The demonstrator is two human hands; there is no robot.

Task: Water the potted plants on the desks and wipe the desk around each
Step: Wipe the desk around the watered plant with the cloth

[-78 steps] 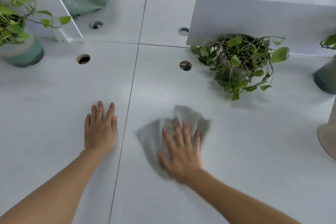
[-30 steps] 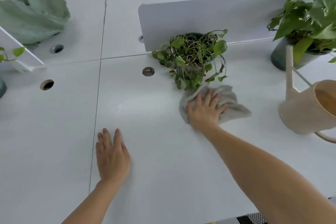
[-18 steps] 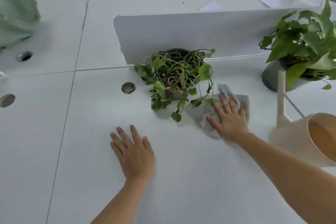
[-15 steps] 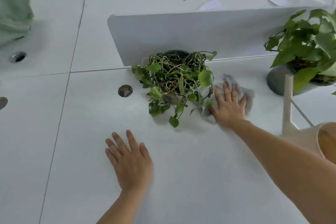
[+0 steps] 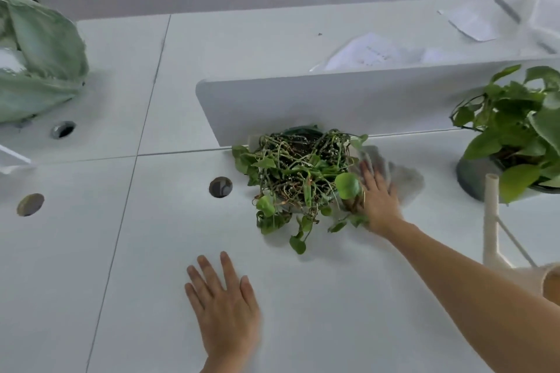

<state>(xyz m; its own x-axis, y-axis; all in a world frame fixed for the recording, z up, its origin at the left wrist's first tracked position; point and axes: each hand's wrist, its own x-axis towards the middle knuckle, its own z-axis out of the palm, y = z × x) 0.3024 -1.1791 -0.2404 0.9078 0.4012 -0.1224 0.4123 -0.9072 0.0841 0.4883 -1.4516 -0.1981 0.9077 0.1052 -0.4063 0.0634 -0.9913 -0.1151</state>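
Looking down on a white desk (image 5: 151, 251) made of several joined tops.

Mid-scene, close against the near face of a low white divider panel (image 5: 303, 103): a small potted plant (image 5: 298, 172), a tangle of thin stems with green leaves trailing over a mostly hidden pot and onto the desk. Just right of it, a grey cloth (image 5: 403, 179) lying on the desk, blurred.

On the cloth, the right hand (image 5: 377, 200), palm down, fingers straight and close together, pressing it flat to the surface. Thumb side in among the plant's hanging leaves, one round leaf overlapping the hand's edge. Forearm reaching in from the near right corner.

Nearer and to the left, the left hand (image 5: 225, 306), flat on bare desk, palm down, fingers straight and slightly spread, holding nothing, well apart from the plant.

Far right: a larger potted plant (image 5: 521, 130) with broad green leaves in a grey pot. Just near of it, a cream watering can (image 5: 492, 221), tall upright spout with a thin brace, body mostly cut off by the frame edge.

Left of the small plant: a round cable hole (image 5: 220, 187), with two more farther left. Far left: a crumpled pale green bag (image 5: 39, 54). Beyond the divider: loose white papers (image 5: 369, 53).
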